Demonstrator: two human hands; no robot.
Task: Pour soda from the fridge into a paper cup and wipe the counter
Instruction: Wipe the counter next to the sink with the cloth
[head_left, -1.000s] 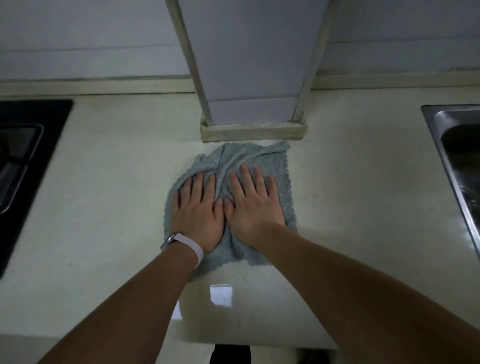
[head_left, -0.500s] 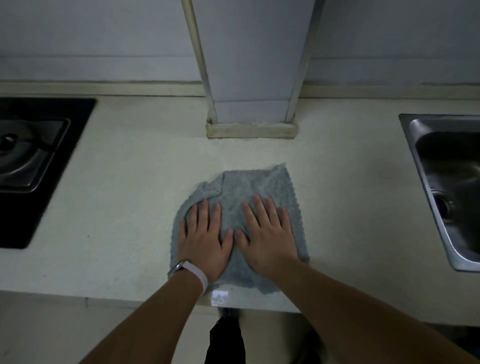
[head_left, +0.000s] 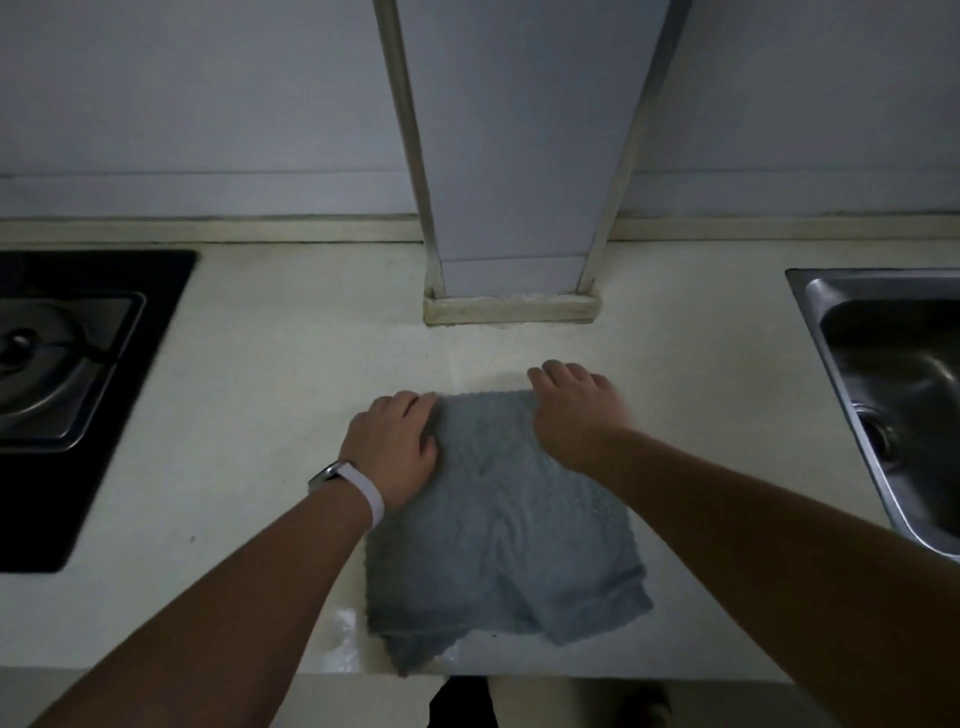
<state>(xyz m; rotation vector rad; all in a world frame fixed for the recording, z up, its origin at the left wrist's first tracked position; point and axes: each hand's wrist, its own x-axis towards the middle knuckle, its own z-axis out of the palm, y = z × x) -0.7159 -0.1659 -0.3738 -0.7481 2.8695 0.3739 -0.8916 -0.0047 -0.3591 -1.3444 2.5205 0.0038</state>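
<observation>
As seen: sink (head_left: 810, 291) w/ nothing inside.

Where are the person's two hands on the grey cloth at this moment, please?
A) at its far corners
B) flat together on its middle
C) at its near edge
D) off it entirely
A: the left hand and right hand sit at the far corners of the grey cloth, its middle bare.

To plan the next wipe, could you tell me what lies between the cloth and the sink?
Only bare counter separates the cloth from the sink in the head view.

cloth (head_left: 498, 525) on counter (head_left: 270, 395), stove (head_left: 67, 384) left, sink (head_left: 893, 395) right
</observation>
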